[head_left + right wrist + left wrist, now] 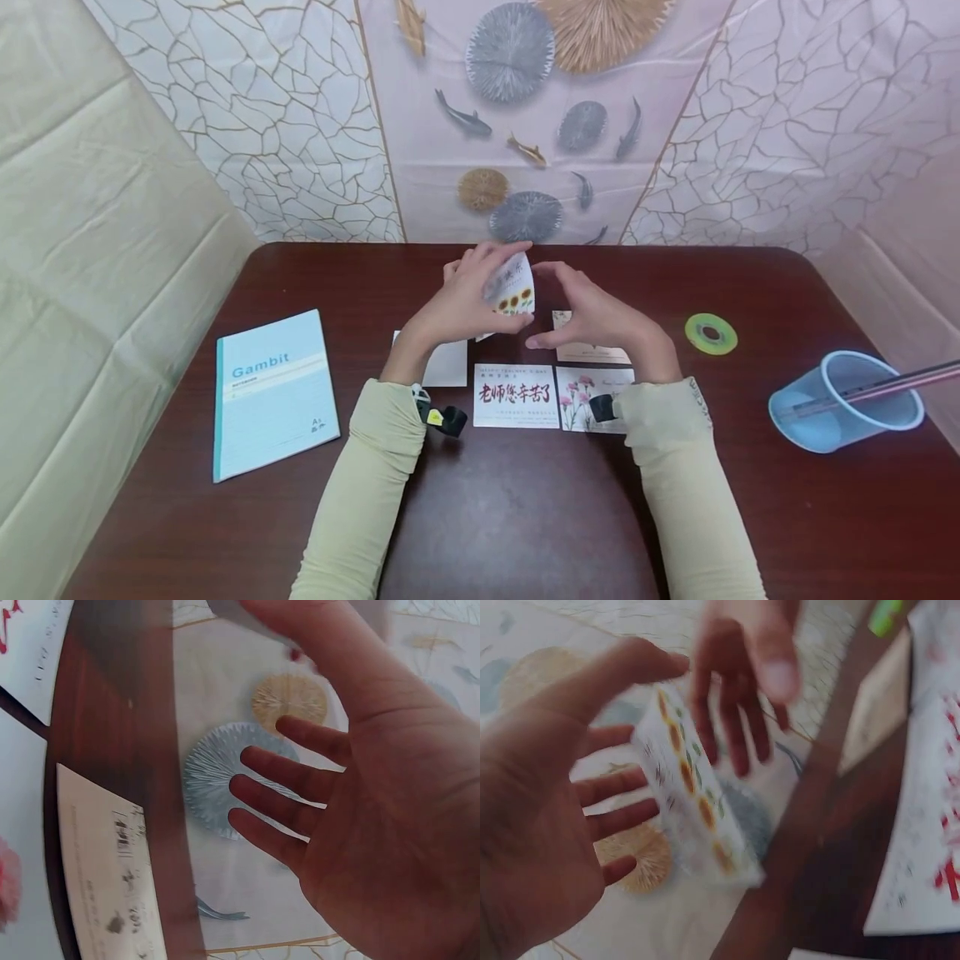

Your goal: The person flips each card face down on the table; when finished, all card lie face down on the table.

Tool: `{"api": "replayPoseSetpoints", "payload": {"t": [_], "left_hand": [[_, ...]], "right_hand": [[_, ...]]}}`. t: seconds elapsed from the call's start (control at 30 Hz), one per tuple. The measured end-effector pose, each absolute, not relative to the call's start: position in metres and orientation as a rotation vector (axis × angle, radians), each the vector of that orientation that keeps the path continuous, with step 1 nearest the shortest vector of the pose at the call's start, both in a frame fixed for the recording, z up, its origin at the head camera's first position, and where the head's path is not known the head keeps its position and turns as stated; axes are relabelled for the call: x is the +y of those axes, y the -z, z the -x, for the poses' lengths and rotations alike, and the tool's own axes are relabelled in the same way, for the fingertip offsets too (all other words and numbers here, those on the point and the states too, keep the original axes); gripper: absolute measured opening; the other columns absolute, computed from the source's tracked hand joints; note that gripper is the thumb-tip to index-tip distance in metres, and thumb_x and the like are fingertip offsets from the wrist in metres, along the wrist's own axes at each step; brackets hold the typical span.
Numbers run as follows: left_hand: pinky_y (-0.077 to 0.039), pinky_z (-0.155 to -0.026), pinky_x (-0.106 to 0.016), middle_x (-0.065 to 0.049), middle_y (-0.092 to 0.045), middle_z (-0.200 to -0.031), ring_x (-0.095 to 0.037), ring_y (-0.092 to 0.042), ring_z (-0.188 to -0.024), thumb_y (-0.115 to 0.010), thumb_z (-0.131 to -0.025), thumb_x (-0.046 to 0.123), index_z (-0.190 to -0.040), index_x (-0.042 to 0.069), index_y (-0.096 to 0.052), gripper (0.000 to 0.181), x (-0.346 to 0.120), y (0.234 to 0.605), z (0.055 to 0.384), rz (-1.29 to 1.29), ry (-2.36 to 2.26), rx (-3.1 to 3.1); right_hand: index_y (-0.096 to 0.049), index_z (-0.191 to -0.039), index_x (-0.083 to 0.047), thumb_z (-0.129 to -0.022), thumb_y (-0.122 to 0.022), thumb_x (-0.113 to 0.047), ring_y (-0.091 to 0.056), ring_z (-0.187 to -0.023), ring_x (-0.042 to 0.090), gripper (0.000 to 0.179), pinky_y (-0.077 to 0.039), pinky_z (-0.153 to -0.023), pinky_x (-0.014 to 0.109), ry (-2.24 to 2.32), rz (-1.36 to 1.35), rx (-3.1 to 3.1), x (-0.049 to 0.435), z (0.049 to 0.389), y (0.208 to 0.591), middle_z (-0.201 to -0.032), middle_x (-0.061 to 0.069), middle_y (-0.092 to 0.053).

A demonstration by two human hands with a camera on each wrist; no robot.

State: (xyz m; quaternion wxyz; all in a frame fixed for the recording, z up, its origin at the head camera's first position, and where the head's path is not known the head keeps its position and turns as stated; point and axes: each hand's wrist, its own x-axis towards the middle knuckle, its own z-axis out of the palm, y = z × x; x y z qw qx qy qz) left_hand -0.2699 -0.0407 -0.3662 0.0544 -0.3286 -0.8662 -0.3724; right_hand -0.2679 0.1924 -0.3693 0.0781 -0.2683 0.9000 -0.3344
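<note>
Paper sunflower card (516,293) is hovering at centre frame, above the dark table (525,517).

Left hand (465,304) is pinching the card between thumb and fingers, lifting it clear of the table, likely so both faces can be handled; right hand (592,315) is standing just beside it on the right, fingers spread and holding nothing. More cards are lying flat below: a red-lettered card (516,395) and a pink-flower card (581,398), lower centre. To the left sits a blue notebook (272,392); at right, a green tape roll (710,333) and a tipped blue cup (846,402).
</note>
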Motion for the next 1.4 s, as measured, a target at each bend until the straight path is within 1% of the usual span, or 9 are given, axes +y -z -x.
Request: {"api": "replayPoseSetpoints", "payload": {"t": [0.1,0.27,0.5,0.63,0.8,0.93,1.1,1.23,1.4], "left_hand": [[-0.025,-0.104,-0.046,0.006,-0.046,-0.138,-0.013,-0.042,-0.126,-0.083,-0.077,0.032,-0.148,0.023,-0.035,0.087,-0.046,0.363,0.271,1.051,1.498,-2.472],[-0.027,-0.108,-0.052,-0.005,-0.047,-0.14,-0.023,-0.042,-0.131,-0.083,-0.078,0.013,-0.147,0.015,-0.032,0.085,-0.053,0.362,0.275,1.13,1.813,-2.327],[-0.032,-0.108,-0.04,-0.003,-0.045,-0.143,-0.013,-0.04,-0.131,-0.084,-0.077,0.025,-0.147,0.014,-0.032,0.088,-0.073,0.367,0.276,0.974,1.596,-2.702],[-0.031,-0.106,-0.045,-0.007,-0.047,-0.14,-0.02,-0.042,-0.129,-0.085,-0.074,0.035,-0.144,0.008,-0.039,0.088,-0.075,0.379,0.276,0.872,1.174,-2.994],[-0.03,-0.095,-0.048,-0.01,-0.046,-0.136,-0.027,-0.041,-0.121,-0.084,-0.071,0.047,-0.138,0.006,-0.047,0.087,-0.066,0.394,0.277,0.815,0.737,-3.159],[-0.028,-0.094,-0.047,-0.009,-0.042,-0.139,-0.026,-0.036,-0.125,-0.085,-0.07,0.048,-0.136,0.008,-0.049,0.085,-0.063,0.4,0.278,0.786,0.707,-3.168],[-0.024,-0.099,-0.052,-0.01,-0.034,-0.148,-0.028,-0.027,-0.136,-0.085,-0.071,0.048,-0.139,0.012,-0.05,0.085,-0.063,0.405,0.279,0.78,0.71,-3.204],[-0.021,-0.101,-0.055,-0.011,-0.029,-0.152,-0.029,-0.02,-0.14,-0.085,-0.071,0.048,-0.141,0.014,-0.05,0.086,-0.064,0.406,0.28,0.767,0.737,-3.223],[-0.02,-0.101,-0.055,-0.01,-0.029,-0.152,-0.029,-0.02,-0.139,-0.086,-0.071,0.047,-0.142,0.014,-0.051,0.086,-0.064,0.407,0.281,0.76,0.766,-3.231]], "right_hand": [[-0.034,-0.147,-0.011,-0.067,-0.087,-0.05,-0.032,-0.135,0.027,0.104,-0.032,-0.106,0.052,0.982,0.791,2.696,0.191,0.27,0.371,-0.145,0.009,-0.038],[-0.04,-0.142,-0.015,-0.066,-0.087,-0.052,-0.038,-0.13,0.024,0.097,-0.037,-0.102,0.051,0.99,0.741,2.714,0.194,0.273,0.372,-0.139,0.005,-0.044],[-0.044,-0.139,-0.013,-0.063,-0.091,-0.047,-0.036,-0.13,0.028,0.096,-0.035,-0.104,0.053,0.95,0.645,2.739,0.204,0.276,0.374,-0.141,0.009,-0.042],[-0.047,-0.138,-0.013,-0.062,-0.091,-0.047,-0.034,-0.13,0.026,0.094,-0.034,-0.104,0.054,0.868,0.607,2.758,0.205,0.274,0.379,-0.14,0.008,-0.042],[-0.049,-0.137,-0.015,-0.062,-0.09,-0.05,-0.031,-0.132,0.031,0.092,-0.028,-0.106,0.058,0.678,0.565,2.788,0.202,0.273,0.387,-0.142,0.011,-0.042],[-0.05,-0.137,-0.015,-0.063,-0.089,-0.05,-0.031,-0.132,0.034,0.091,-0.021,-0.108,0.061,0.572,0.554,2.806,0.2,0.275,0.393,-0.143,0.013,-0.041],[-0.05,-0.138,-0.013,-0.065,-0.089,-0.048,-0.029,-0.134,0.037,0.09,-0.016,-0.109,0.062,0.531,0.558,2.795,0.199,0.275,0.397,-0.144,0.015,-0.039],[-0.049,-0.139,-0.012,-0.066,-0.089,-0.047,-0.027,-0.134,0.039,0.09,-0.017,-0.109,0.062,0.527,0.556,2.776,0.199,0.275,0.398,-0.145,0.017,-0.037],[-0.049,-0.139,-0.014,-0.067,-0.088,-0.047,-0.025,-0.136,0.039,0.088,-0.018,-0.109,0.061,0.503,0.532,2.773,0.198,0.276,0.399,-0.147,0.017,-0.035]]}}
